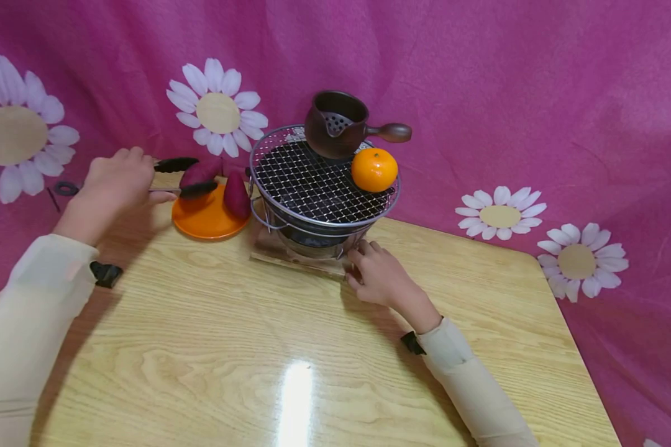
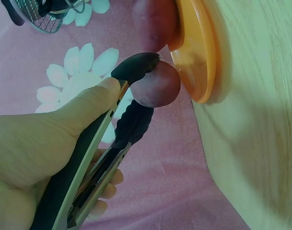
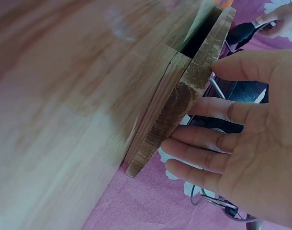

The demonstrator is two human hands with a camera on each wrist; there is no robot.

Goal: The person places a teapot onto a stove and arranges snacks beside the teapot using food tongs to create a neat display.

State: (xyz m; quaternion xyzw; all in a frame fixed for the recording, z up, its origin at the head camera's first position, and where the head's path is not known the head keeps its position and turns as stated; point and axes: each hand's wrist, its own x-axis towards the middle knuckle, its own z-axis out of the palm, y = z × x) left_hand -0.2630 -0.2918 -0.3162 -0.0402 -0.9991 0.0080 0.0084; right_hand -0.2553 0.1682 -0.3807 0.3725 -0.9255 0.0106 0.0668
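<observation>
My left hand [image 1: 117, 183] grips a pair of tongs [image 2: 131, 124] with black tips. Between those tips sits a purple sweet potato [image 2: 158, 86], overlapping the edge of an orange plate [image 1: 207, 230] in the left wrist view. A second sweet potato [image 1: 237, 195] lies on the plate's right side. My right hand [image 1: 380, 276] is at the right end of the wooden board [image 3: 184, 96] under a round tabletop grill [image 1: 299, 192]. In the right wrist view its fingers [image 3: 203, 136] are extended, fingertips right at the board's edge, holding nothing.
On the grill's wire mesh stand a dark brown side-handled pot [image 1: 327, 143] at the back and an orange fruit [image 1: 374, 169] at the right. Behind the wooden table [image 1: 212, 347] hangs a magenta cloth [image 1: 453, 93] with white flowers.
</observation>
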